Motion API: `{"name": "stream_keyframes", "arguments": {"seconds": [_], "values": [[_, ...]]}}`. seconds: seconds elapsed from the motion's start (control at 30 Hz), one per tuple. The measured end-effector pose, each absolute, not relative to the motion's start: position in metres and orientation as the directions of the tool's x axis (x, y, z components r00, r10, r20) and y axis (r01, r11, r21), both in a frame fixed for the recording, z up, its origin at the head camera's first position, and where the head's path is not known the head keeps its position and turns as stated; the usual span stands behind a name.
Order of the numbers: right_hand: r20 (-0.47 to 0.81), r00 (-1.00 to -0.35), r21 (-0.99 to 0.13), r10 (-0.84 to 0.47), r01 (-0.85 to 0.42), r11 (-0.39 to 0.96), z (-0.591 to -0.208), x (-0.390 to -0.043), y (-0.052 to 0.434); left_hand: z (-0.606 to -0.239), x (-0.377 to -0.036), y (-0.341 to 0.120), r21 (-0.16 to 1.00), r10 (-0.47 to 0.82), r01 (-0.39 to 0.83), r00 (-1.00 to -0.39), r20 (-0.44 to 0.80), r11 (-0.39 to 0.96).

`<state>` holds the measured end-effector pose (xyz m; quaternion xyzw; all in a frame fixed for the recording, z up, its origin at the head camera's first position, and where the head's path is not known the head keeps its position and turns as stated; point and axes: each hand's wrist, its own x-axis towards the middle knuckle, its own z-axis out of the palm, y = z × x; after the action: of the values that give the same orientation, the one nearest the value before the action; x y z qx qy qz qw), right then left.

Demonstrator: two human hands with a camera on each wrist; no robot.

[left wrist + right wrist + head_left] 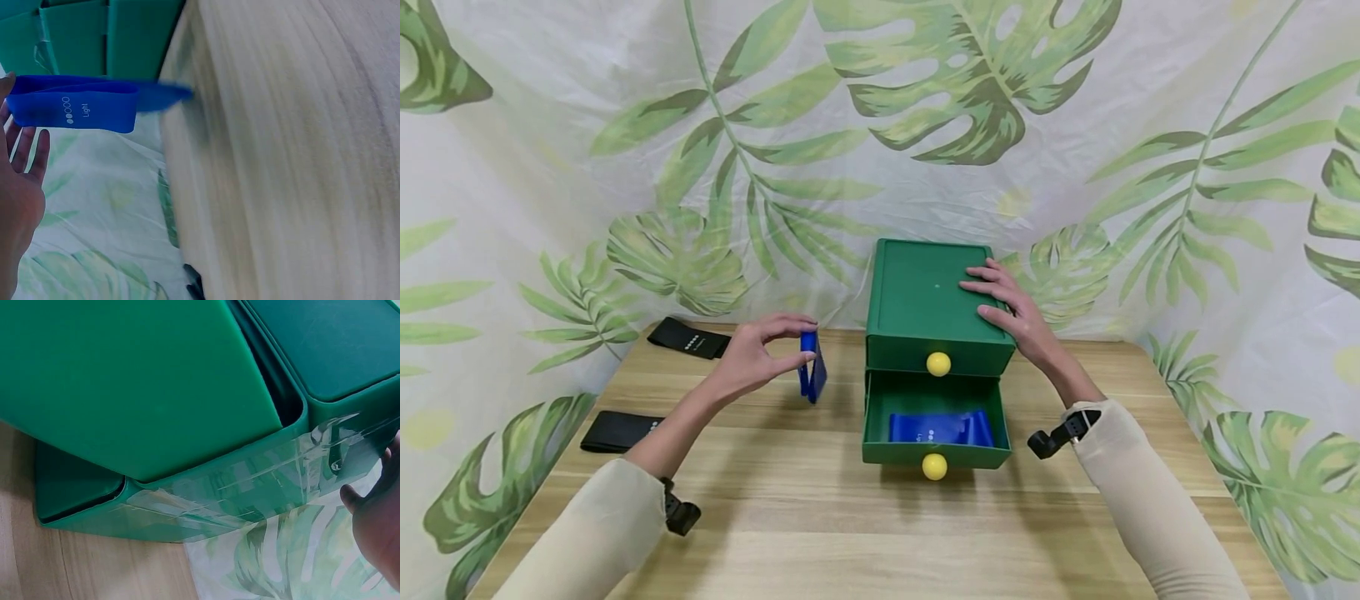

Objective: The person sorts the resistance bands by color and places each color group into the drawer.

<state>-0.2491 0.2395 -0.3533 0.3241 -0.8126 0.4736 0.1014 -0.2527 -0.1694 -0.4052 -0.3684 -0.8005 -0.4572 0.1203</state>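
My left hand [756,354] pinches a blue resistance band loop [810,367] by its upper end, and the band hangs down above the table. In the left wrist view the same band [72,109] shows the print "Light" and a row of small dots. To its right stands a green drawer cabinet [928,287] with yellow knobs. The drawer [880,452] below the top one is pulled out, with another blue band [928,428] lying inside. My right hand [1011,304] rests on the cabinet's top at the right edge, fingers spread.
Two black resistance bands lie at the left of the table, one farther back [688,337] and one nearer [621,431], partly behind the left forearm. Clear tape [244,494] runs along the cabinet's side. A leaf-print cloth [805,192] hangs behind the wooden table [820,533].
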Motion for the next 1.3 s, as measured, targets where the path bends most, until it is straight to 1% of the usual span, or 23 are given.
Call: {"name": "stream_keyframes", "arguments": {"seconds": [0.2,0.43,0.57,1.03,1.3], "values": [[0.463,-0.778,-0.708,-0.425,-0.613,0.35,-0.354,-0.249,0.24,-0.389,-0.245,-0.164,0.642,0.478,0.719,-0.677,0.56,0.266],[0.468,-0.776,-0.706,-0.424,-0.616,0.348,-0.354,-0.249,0.24,-0.371,-0.233,-0.157,0.61,0.471,0.765,-0.624,0.623,0.208],[0.47,-0.774,-0.706,-0.425,-0.618,0.345,-0.354,-0.248,0.24,-0.359,-0.226,-0.154,0.613,0.464,0.776,-0.603,0.649,0.151],[0.473,-0.769,-0.701,-0.431,-0.624,0.344,-0.354,-0.249,0.24,-0.321,-0.201,-0.136,0.659,0.461,0.751,-0.574,0.676,-0.031],[0.471,-0.775,-0.713,-0.421,-0.616,0.335,-0.355,-0.25,0.24,-0.317,-0.2,-0.123,0.647,0.457,0.756,-0.542,0.705,-0.102]]}}
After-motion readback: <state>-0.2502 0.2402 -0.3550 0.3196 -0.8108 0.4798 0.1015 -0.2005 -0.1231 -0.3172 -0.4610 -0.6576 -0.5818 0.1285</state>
